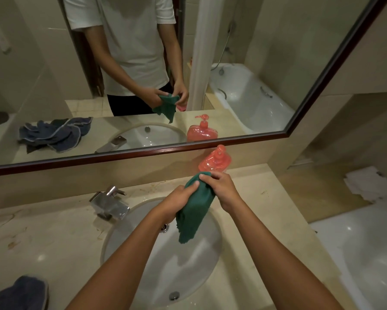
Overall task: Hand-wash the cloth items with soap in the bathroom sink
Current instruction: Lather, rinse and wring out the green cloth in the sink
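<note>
Both hands working together above the basin, gripping one green cloth (194, 211). Left hand (179, 198) curling round the cloth's upper left side, thumb pressing onto the fabric near the top. Right hand (221, 186) clamping the bunched top edge, fingers wrapping over it, thumb lying across the fold. Hands nearly touching at the top of the cloth, forearms reaching in from the lower edge of the view.

Cloth hanging down from the grip, lower corner dangling free over the back half of the white oval sink (188, 271), not touching the porcelain. Drain plug (174, 295) sitting at the near end of the bowl; overflow fitting (164, 228) showing just left of the hanging fabric.

Chrome faucet (111, 203) standing on the beige marble counter (53, 238) behind and left of the bowl. Red pump soap dispenser (215, 161) standing upright against the back ledge, just beyond the right hand. Blue cloth (20, 291) lying bunched on the counter at the lower left. Dark-framed mirror (233, 63) reflecting the same grip on the green cloth. White bathtub (367, 253) lying to the right; white folded towel (367, 184) resting on the ledge beyond it.
</note>
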Demonstrator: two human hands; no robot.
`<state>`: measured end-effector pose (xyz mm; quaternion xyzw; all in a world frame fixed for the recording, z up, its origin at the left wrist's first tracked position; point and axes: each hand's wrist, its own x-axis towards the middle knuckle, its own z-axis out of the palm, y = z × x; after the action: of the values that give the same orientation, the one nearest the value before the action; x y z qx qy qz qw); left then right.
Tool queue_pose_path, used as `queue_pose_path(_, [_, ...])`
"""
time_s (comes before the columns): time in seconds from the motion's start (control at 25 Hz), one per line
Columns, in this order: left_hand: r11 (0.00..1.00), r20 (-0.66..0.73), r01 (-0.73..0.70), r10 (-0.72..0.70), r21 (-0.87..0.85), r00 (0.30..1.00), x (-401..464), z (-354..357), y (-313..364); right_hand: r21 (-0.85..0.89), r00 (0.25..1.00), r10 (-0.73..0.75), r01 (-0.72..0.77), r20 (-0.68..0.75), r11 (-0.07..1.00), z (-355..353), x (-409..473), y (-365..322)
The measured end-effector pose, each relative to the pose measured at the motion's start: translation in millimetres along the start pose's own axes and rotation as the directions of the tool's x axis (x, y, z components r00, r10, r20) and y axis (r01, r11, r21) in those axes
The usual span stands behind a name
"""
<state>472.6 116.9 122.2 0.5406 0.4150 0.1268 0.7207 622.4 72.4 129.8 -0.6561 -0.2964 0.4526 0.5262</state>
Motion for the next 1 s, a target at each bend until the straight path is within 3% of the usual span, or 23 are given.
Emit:
queue_pose_path(0.12, [0.992, -0.073, -0.083, 0.077, -0.095, 0.994, 11, 5, 5, 0.073, 0.993, 0.117, -0.118, 0.013, 0.99, -25, 12, 4])
queue_pose_path(0.2, [0.979, -0.208, -0.089, 0.049, -0.186, 0.977, 20, 14, 8, 0.041, 0.99, 0.13, -0.128, -0.054, 0.991, -44, 23, 3])
queue_pose_path(0.28, [0.965, -0.365, -0.078, -0.02, -0.252, 0.931, 33, 24, 8, -0.021, 0.989, 0.074, -0.077, -0.131, 0.997, -59, 36, -2])
queue_pose_path(0.4, [0.933, -0.483, -0.113, -0.072, -0.343, 0.873, 52, 36, 12, -0.166, 0.982, -0.048, 0.017, -0.181, 0.986, -69, 62, -17])
queue_pose_path(0.6, [0.849, -0.52, -0.155, -0.155, -0.505, 0.84, 77, 58, 35, -0.457, 0.951, -0.278, 0.19, -0.134, 0.869, -66, 115, -32])
queue_pose_path(0.8, [0.8, -0.509, -0.17, -0.187, -0.575, 0.84, 107, 66, 46, -0.569, 0.972, -0.213, 0.231, 0.1, 0.789, -60, 151, -26])
queue_pose_path(1.0, [0.738, -0.493, -0.202, -0.198, -0.644, 0.847, 121, 72, 49, -0.551, 0.975, -0.159, 0.219, 0.155, 0.805, -65, 162, -14])
